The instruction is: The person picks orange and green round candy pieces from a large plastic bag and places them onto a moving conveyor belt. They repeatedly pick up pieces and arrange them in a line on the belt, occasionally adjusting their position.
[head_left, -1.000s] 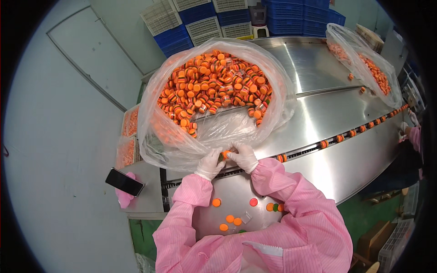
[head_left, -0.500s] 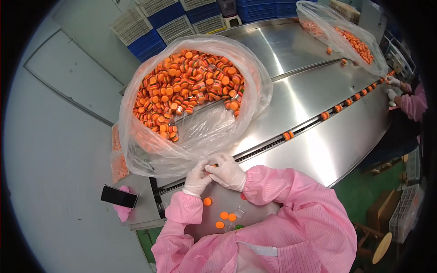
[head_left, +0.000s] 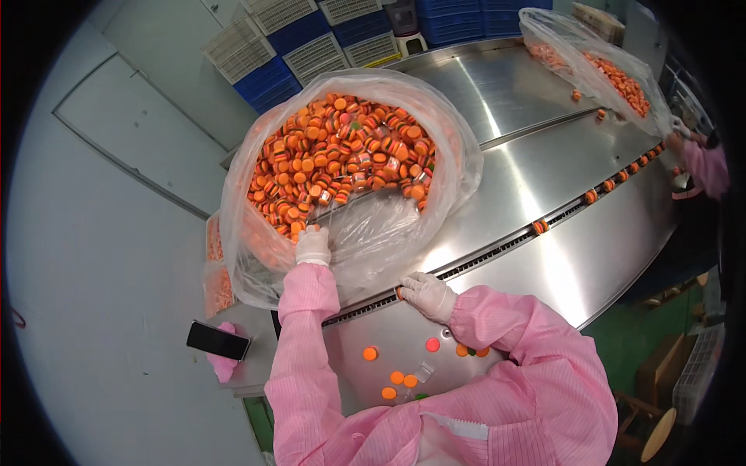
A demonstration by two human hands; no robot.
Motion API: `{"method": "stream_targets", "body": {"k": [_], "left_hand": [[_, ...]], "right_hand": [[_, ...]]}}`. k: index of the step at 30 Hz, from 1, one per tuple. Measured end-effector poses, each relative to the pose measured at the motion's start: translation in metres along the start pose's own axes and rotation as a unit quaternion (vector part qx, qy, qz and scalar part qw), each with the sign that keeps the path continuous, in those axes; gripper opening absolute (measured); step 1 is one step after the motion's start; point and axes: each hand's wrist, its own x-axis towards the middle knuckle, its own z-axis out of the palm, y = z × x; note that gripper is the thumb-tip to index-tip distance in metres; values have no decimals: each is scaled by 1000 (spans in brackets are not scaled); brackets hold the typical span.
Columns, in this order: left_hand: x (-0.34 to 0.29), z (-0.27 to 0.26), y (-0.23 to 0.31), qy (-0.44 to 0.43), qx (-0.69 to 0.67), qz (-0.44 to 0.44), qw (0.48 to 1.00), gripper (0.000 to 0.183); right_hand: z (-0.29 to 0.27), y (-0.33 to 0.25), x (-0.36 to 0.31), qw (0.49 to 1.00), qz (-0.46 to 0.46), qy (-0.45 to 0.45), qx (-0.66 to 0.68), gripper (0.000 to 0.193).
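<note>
My left hand [head_left: 313, 247], in a white glove, reaches over the near rim of a large clear plastic bag [head_left: 365, 256]. Its fingertips close around a small striped round container at the edge of the orange, red and black heap [head_left: 334, 155]; the grip is partly hidden. My right hand [head_left: 430, 297], also gloved, rests by the narrow conveyor track [head_left: 486, 249]. Between its thumb and fingers is another small striped round container [head_left: 399, 293], held at the track. Farther along, a striped container [head_left: 540, 227] rides the track, with several more beyond it.
Loose orange discs [head_left: 389, 393], a red disc [head_left: 433, 344] and a clear plastic piece [head_left: 424, 372] lie before me on the metal table [head_left: 350, 342]. A phone [head_left: 217, 340] lies at left. A co-worker's pink sleeve [head_left: 707, 167] and a second bag [head_left: 590, 62] are far right.
My hands were together at the track and are now apart. The left has moved up into the bag; the right has moved right along the track. Containers on the track have shifted toward the far right.
</note>
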Motion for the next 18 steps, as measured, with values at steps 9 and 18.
{"method": "stream_targets", "body": {"k": [9, 18], "left_hand": [[2, 12, -13, -95, -90, -35, 991, 26], [-94, -13, 38, -102, -605, 58, 787, 28]], "right_hand": [[-73, 43, 96, 960, 126, 151, -199, 14], [-35, 107, 132, 929, 268, 8, -255, 17]]}}
